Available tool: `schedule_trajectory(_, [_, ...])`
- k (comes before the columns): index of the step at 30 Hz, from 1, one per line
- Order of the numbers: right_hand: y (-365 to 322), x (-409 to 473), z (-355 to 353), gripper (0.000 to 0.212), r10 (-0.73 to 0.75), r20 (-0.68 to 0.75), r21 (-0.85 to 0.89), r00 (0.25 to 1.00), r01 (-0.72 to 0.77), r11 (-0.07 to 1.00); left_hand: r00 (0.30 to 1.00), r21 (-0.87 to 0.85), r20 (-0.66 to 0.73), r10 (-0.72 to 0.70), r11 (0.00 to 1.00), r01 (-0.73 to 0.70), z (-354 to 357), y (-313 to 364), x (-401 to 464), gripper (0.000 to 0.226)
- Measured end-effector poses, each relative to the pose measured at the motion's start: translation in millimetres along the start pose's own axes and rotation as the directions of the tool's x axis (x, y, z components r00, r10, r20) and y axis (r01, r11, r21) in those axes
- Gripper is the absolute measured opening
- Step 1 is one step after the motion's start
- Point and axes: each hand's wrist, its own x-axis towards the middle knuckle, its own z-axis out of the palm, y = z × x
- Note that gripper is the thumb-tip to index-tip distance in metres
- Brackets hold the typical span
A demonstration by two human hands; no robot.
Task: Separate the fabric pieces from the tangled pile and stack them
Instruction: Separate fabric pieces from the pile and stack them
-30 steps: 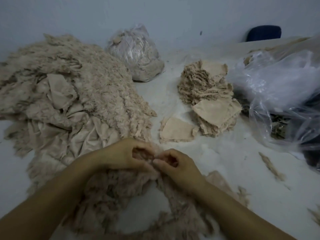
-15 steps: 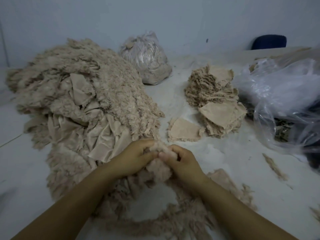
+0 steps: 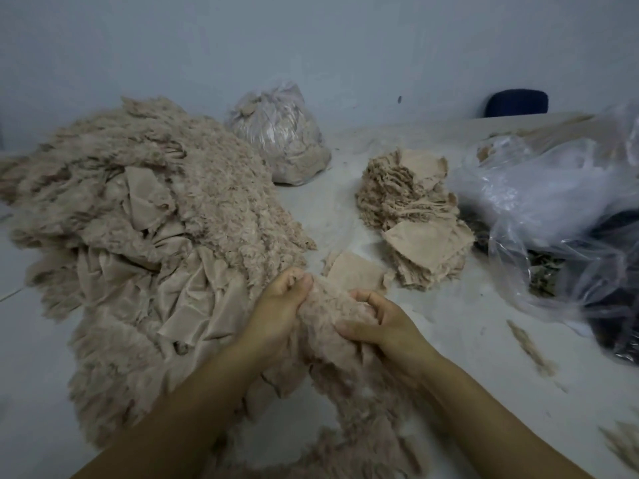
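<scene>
1. Head camera view, looking down at a pale table (image 3: 449,340) covered with beige fabric. Far left, a large tangled pile (image 3: 148,243) of fluffy, frayed pieces mixed with smooth cloth fills much of the surface; most of the sorting appears left to do.
2. Behind the pile, near the wall, sits a tied plastic bag (image 3: 276,136) stuffed with similar material.
3. Low in the centre, the left hand (image 3: 280,305) is curled closed around the upper edge of a fluffy fabric piece (image 3: 332,326), which trails down toward the viewer and looks joined to the pile's near edge.
4. Just right of it, the right hand (image 3: 383,326) grips the same piece, thumb and fingers pinching its side. The two hands are close together, seemingly working the piece free.
5. Beyond the hands lies a single flat piece (image 3: 352,271), apart from the pile.
6. Right of centre stands a finished stack (image 3: 415,223) of separated pieces, much smaller than the pile.
7. Far right, loose clear plastic bags (image 3: 553,209) lie crumpled, contents unclear.
</scene>
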Motion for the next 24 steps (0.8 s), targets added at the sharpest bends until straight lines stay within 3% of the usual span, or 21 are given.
schedule_trajectory(1, [1, 0, 1, 0.054, 0.024, 0.047, -0.005, 0.999, -0.024, 1.0, 0.999, 0.073, -0.019, 0.047, 0.996, -0.045, 2, 2, 0, 0.016])
schedule_trajectory(3, [5, 0, 3, 0.028, 0.033, 0.113, 0.036, 0.993, -0.037, 0.999, 0.989, 0.274, 0.009, 0.146, 0.951, -0.143, 2, 2, 1, 0.022])
schedule_trajectory(6, [6, 5, 7, 0.019, -0.035, -0.108, 0.072, 0.994, 0.042, 0.997, 0.985, 0.323, 0.102, 0.142, 0.932, -0.168, 2, 2, -1, 0.045])
schedule_trajectory(9, [-2, 8, 1, 0.018, -0.102, -0.321, 0.056, 0.941, 0.127, 0.99, 0.992, 0.242, 0.12, 0.035, 0.968, -0.063, -4, 4, -1, 0.038])
schedule_trajectory(13, [-14, 7, -6, 0.018, -0.137, -0.402, 0.014, 0.905, 0.156, 0.988, 0.99, 0.586, 0.13, 0.049, 0.802, -0.117, -17, 1, 4, 0.02])
schedule_trajectory(14, [-16, 7, -4, 0.014, -0.152, -0.405, 0.016, 0.902, 0.173, 0.985, 0.988, 0.607, 0.143, 0.062, 0.783, -0.137, -15, 1, 3, 0.02])
schedule_trajectory(17, [-16, 5, 7, 0.018, -0.146, -0.347, 0.078, 0.926, 0.184, 0.98, 0.976, 0.549, 0.216, -0.036, 0.831, -0.091, 2, -2, -3, 0.059])
schedule_trajectory(18, [-17, 5, 10, 0.02, -0.135, -0.309, 0.116, 0.942, 0.178, 0.977, 0.967, 0.53, 0.251, -0.043, 0.842, -0.1, 9, -7, -5, 0.056])
schedule_trajectory(20, [-21, 4, 12, 0.019, -0.121, -0.251, 0.146, 0.96, 0.161, 0.976, 0.973, 0.466, 0.227, 0.043, 0.872, -0.147, 19, -15, -5, 0.025])
schedule_trajectory(22, [-25, 2, 7, 0.026, -0.117, -0.274, 0.047, 0.955, 0.135, 0.99, 0.988, 0.377, 0.137, 0.068, 0.919, -0.116, 18, -9, -3, 0.016])
schedule_trajectory(24, [-24, 2, -1, 0.027, -0.189, -0.293, -0.257, 0.937, 0.113, 0.96, 0.992, 0.317, 0.124, 0.011, 0.947, -0.051, 14, -1, -1, 0.024])
